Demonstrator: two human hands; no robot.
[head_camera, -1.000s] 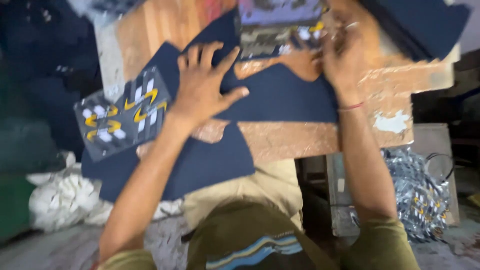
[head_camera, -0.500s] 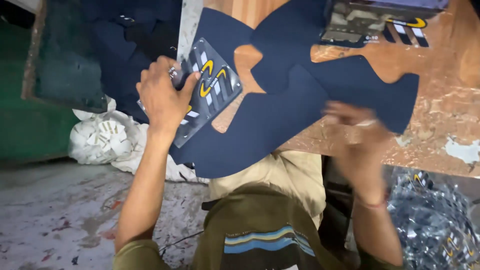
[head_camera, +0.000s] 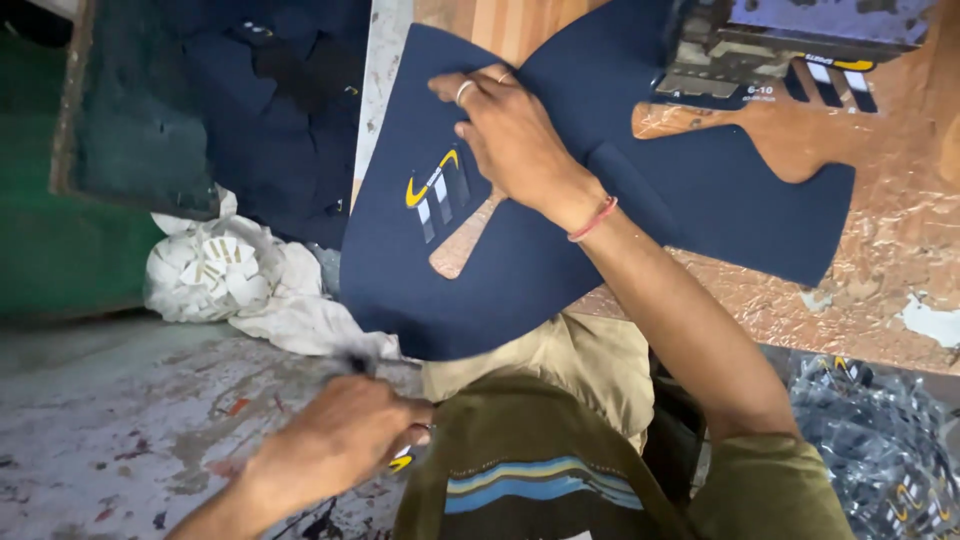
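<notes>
Pressing down on a navy fabric cut piece (head_camera: 520, 270), the right hand (head_camera: 510, 135) is lying flat with fingers spread near the piece's upper edge, gripping nothing. The piece is resting on a worn copper-coloured worktable (head_camera: 880, 270) and overhanging its near edge above the person's lap, just beside a yellow, white and grey printed emblem (head_camera: 438, 195). A second navy piece (head_camera: 720, 190) is lying touching it to the right. The left hand (head_camera: 330, 450) is hanging low beside the person's knee, curled around something small; what it is holding cannot be told. A white crumpled bag (head_camera: 215, 270) is sitting on the floor, and a pile of dark fabric (head_camera: 270, 100) is lying beyond it.
</notes>
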